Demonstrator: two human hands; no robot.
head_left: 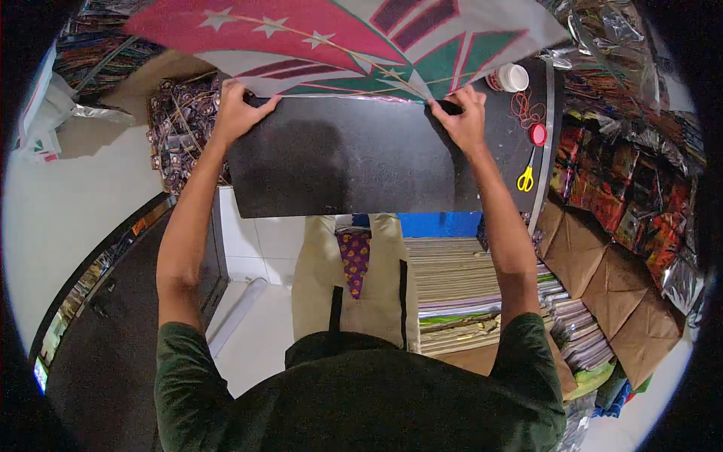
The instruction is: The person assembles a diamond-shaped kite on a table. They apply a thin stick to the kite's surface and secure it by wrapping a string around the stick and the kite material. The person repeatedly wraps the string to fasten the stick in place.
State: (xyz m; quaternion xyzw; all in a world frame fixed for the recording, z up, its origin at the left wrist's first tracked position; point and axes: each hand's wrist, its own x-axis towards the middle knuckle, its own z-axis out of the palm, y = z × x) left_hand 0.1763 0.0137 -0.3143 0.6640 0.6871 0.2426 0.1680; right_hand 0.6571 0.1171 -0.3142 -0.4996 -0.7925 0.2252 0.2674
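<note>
A large paper kite (346, 53) in red, white and green, with white stars and thin sticks across it, is held up over the far side of a dark table (361, 166). Its near edge runs between my two hands. My left hand (239, 113) pinches this edge at the left, thumb stretched inward along it. At the right, near where the sticks meet the edge, my right hand (465, 119) is closed on the kite with thumb and fingers. The upper part of the kite runs out of the picture.
Right of my right hand stand a white tub (508, 77), a tangle of red string (527, 111), a red lid (537, 135) and yellow-handled scissors (526, 178). Stacked sheets (452, 275) lie below the table. Bundled dark printed pieces (181, 132) crowd its left side.
</note>
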